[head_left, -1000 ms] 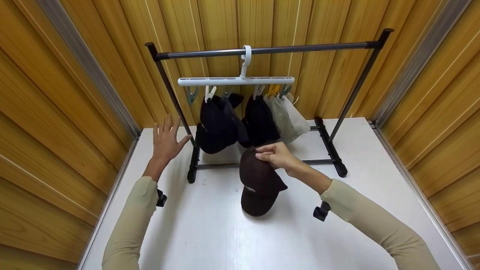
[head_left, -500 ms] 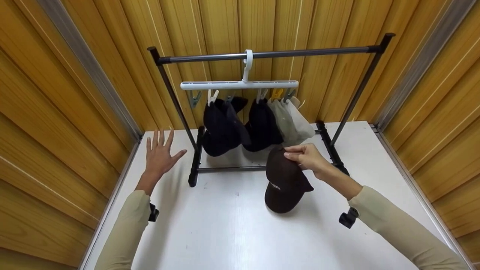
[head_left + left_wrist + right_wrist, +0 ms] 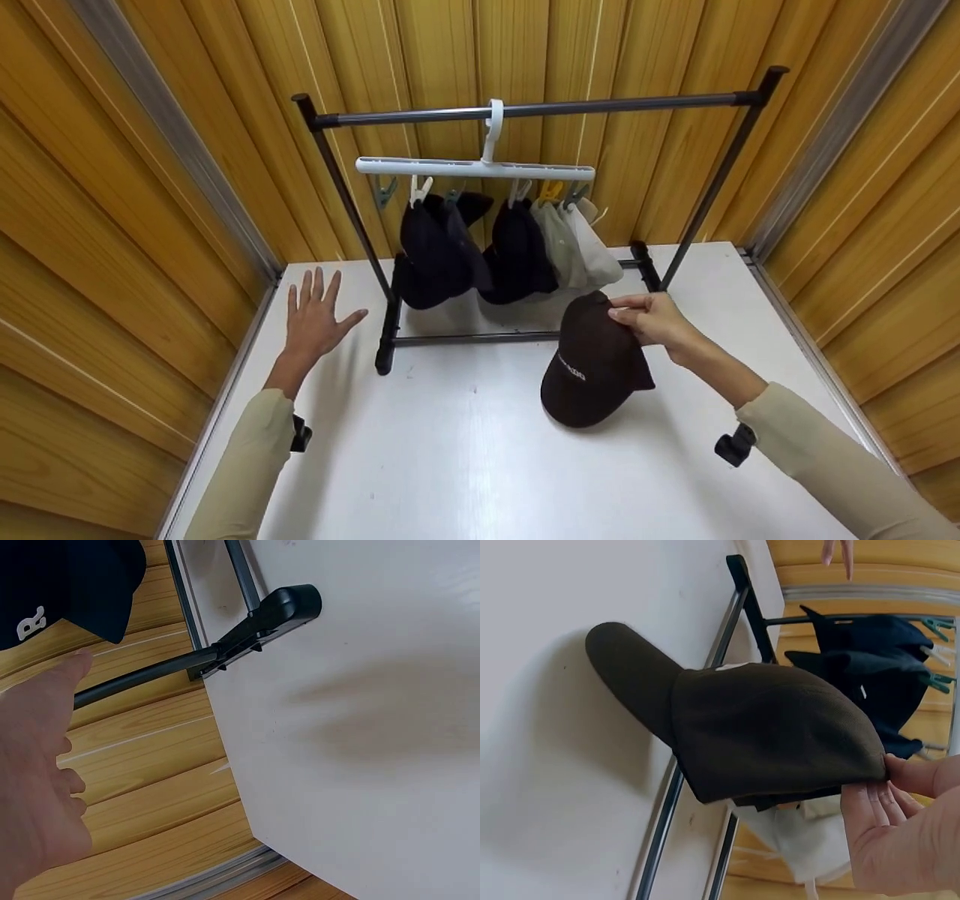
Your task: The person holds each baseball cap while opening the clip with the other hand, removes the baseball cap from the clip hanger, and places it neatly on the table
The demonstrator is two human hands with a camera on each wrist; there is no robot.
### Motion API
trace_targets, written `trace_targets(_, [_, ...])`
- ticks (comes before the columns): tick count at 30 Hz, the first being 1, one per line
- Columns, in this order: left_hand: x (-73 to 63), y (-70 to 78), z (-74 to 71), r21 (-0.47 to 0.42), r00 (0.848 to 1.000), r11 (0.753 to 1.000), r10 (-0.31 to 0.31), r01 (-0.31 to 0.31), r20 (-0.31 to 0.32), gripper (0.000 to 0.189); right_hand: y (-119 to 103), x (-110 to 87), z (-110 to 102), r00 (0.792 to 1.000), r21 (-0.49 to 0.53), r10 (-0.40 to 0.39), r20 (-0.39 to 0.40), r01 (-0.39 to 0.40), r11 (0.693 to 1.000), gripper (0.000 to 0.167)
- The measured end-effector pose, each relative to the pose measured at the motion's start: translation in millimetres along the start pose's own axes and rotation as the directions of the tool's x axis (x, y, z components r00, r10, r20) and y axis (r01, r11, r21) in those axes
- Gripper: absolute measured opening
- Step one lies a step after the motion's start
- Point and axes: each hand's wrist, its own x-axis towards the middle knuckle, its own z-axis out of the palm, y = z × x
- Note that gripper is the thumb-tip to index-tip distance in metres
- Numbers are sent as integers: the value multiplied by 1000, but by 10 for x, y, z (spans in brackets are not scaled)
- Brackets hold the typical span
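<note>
Our right grip (image 3: 658, 321) pinched the brown cap (image 3: 598, 364) by its crown (image 3: 596, 319), so the brim (image 3: 576, 405) hung free. Our left grip (image 3: 315, 324) spread wide, empty.

1. A white letter (image 3: 31, 622), apparently R, stood on a dark cap (image 3: 101, 585) well apart from the right hand (image 3: 658, 321) and its grip.
2. Pale lettering (image 3: 572, 369), too small to read, crossed the front of the brown cap (image 3: 600, 341), below that grip.
</note>
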Motion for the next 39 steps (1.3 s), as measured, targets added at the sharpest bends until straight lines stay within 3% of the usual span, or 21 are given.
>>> trace_targets(9, [-27,-51,11,9,998,999,31,-30,-55,88,338,-96,-368,999,-31,34,-6,-34,999,55])
trace_targets(19, [-19,-44,28,0,999,1000,22,-22,32,89,704,-159,-655,995,-6,78,-59,-78,997,55])
trace_targets(26, [-37,-40,55,-24,998,999,28,-26,57,88,874,-170,-761,993,-27,103,-65,-105,994,54])
trace_targets(39, [-53,-34,107,-43,997,996,75,-74,21,88,975,-151,-802,989,-35,131,-66,-134,990,56])
